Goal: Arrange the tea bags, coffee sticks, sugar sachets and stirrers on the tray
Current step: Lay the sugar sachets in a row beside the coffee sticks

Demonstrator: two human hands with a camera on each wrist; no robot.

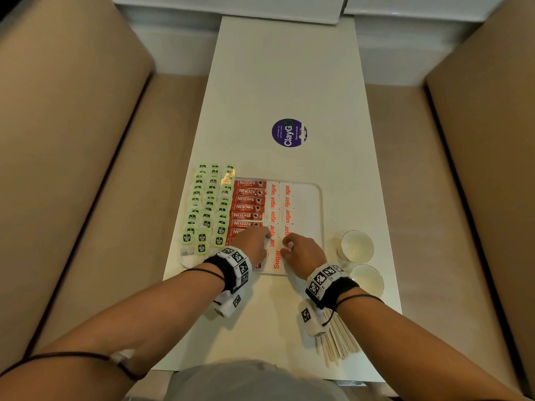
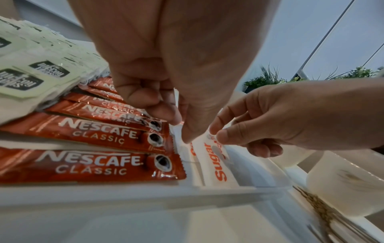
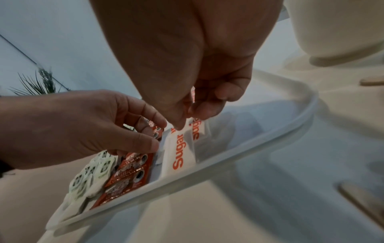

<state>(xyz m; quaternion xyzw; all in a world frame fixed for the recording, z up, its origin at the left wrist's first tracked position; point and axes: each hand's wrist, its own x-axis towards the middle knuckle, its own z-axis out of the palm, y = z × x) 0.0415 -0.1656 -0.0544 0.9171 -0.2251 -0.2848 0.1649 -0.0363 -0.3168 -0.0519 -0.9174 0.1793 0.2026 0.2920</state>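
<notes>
Your right hand [image 1: 301,251] pinched the far end of a white paper sugar sachet with orange lettering [image 3: 180,152], long axis toward you, at the white plastic tray's [image 1: 320,215] near edge, while your left hand's [image 1: 254,243] curled fingertips steadied its left side.

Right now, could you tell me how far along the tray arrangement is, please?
Mostly done: tea bags and coffee sticks lie in rows on the tray, with two columns of sugar sachets. In hand: left hand and right hand pinch the nearest sachets. Left: stirrers remain on the table.
</notes>
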